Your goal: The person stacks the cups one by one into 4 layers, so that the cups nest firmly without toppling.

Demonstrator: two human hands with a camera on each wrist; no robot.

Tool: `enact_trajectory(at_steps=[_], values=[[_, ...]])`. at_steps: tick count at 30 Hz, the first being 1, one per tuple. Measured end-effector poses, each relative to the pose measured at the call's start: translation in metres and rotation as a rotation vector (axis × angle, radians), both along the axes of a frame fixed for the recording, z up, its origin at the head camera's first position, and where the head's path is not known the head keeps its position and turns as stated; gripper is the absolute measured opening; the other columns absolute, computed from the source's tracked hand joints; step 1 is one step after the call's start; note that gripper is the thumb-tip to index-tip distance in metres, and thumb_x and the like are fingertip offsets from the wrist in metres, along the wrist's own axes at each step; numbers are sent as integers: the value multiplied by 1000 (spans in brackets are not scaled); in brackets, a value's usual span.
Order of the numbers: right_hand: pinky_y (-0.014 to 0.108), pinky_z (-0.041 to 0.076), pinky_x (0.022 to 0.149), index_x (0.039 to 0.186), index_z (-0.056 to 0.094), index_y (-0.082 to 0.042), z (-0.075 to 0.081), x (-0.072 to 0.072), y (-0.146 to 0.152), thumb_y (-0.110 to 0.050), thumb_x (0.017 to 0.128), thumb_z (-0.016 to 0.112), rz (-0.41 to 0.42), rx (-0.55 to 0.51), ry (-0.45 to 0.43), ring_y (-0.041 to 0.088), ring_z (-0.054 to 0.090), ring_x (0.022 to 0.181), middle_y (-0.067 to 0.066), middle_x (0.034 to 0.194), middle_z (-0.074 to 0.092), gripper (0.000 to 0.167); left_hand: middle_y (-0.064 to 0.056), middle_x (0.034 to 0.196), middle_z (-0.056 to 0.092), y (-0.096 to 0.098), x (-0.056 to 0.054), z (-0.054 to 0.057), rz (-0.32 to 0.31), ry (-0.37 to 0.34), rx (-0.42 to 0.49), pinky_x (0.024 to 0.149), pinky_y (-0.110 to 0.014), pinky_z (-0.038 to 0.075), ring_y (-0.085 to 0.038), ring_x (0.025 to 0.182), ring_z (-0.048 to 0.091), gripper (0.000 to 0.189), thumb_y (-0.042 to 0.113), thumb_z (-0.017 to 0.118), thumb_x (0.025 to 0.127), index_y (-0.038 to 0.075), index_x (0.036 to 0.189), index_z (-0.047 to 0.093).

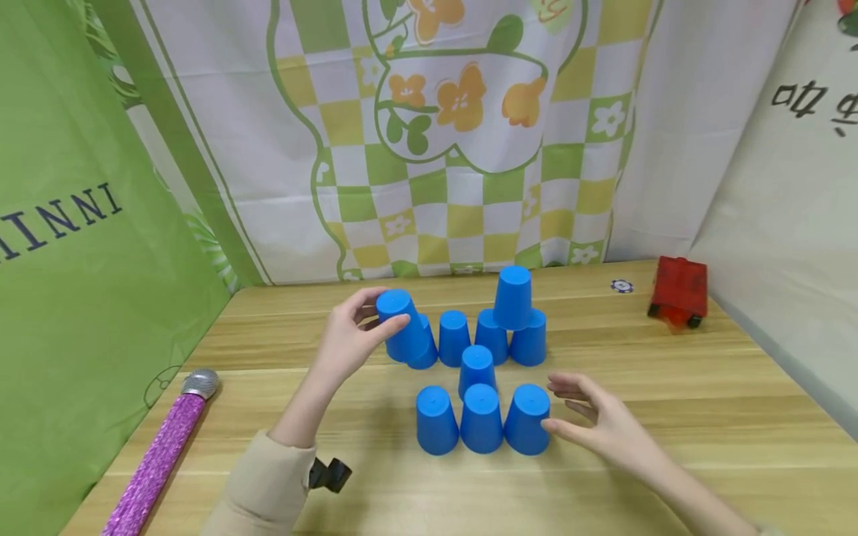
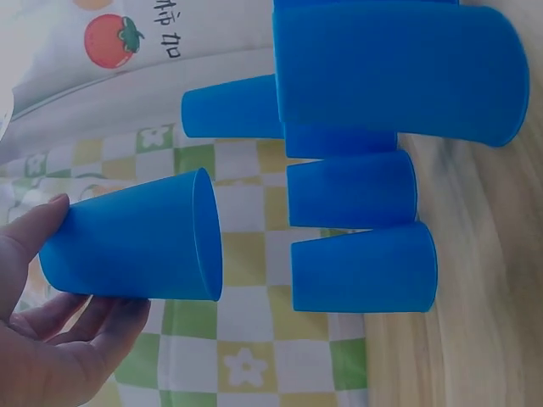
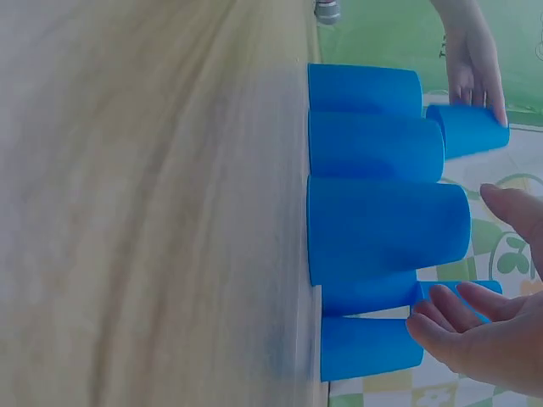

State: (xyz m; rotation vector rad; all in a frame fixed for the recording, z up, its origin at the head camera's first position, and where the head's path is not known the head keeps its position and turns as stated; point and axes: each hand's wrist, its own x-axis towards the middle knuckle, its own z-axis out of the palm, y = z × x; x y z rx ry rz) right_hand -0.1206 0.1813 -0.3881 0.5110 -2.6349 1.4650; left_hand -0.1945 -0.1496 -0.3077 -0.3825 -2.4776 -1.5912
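Observation:
My left hand (image 1: 348, 335) holds a blue cup (image 1: 401, 324) between thumb and fingers, base up and slightly tilted. That cup is raised above the table, partly hiding the leftmost cup (image 1: 424, 350) of the back row. One upside-down cup (image 1: 513, 298) sits on top of two cups at that row's right end. In front, three cups stand in a row, with another cup (image 1: 477, 365) just behind them, its lower part hidden. Beside the front row's right cup (image 1: 527, 419), my right hand (image 1: 593, 420) has its fingers spread and holds nothing; whether its thumb touches the cup, I cannot tell.
A purple glittery microphone (image 1: 161, 454) lies at the table's left. Toward the back right are a red toy vehicle (image 1: 680, 290) and a poker chip (image 1: 622, 286). A small black object (image 1: 330, 474) shows by the left sleeve. Printed curtains (image 1: 462, 216) hang behind the wooden table.

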Motion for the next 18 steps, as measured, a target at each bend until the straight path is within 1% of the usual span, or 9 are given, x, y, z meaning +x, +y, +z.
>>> enact_trajectory(at_steps=[2, 3, 5, 8, 12, 18], values=[[33, 53, 92, 124, 50, 3, 0, 1, -2, -19, 81, 74, 5, -1, -7, 35, 57, 110, 22, 122, 58, 54, -12, 122, 61, 3, -8, 2, 13, 5, 0, 98, -42, 49, -28, 113, 60, 51, 27, 74, 82, 9, 125, 56], [34, 52, 92, 125, 50, 2, 0, 1, -3, -20, 81, 74, 2, 2, -9, 35, 57, 111, 21, 123, 58, 54, -12, 123, 60, 5, -12, 2, 19, 4, 0, 98, -42, 49, -28, 113, 59, 51, 28, 74, 82, 9, 126, 55], [44, 50, 91, 124, 50, 4, 0, 0, -4, -18, 80, 75, 8, 10, 7, 35, 57, 110, 22, 122, 58, 55, -12, 123, 60, 8, -22, 1, 30, 9, 5, 98, -42, 49, -28, 114, 59, 51, 29, 73, 82, 8, 126, 56], [44, 51, 90, 125, 50, 5, 1, -1, -5, -17, 79, 75, 16, 21, 19, 35, 58, 109, 23, 121, 58, 56, -14, 123, 60, 14, -34, 0, 45, 23, 7, 97, -42, 50, -30, 113, 60, 51, 30, 73, 83, 7, 125, 56], [43, 53, 88, 124, 49, 5, 2, -2, -7, -18, 80, 75, 23, 34, -4, 35, 59, 108, 23, 121, 59, 56, -15, 120, 62, 22, -49, -5, 58, 31, -1, 96, -41, 50, -31, 112, 61, 50, 31, 73, 82, 6, 123, 57], [41, 54, 87, 125, 49, 4, 4, -4, -9, -21, 80, 75, 28, 53, -36, 36, 59, 109, 23, 122, 58, 58, -15, 118, 63, 33, -64, -12, 74, 28, -14, 94, -41, 52, -31, 111, 62, 49, 31, 73, 82, 5, 121, 57]])
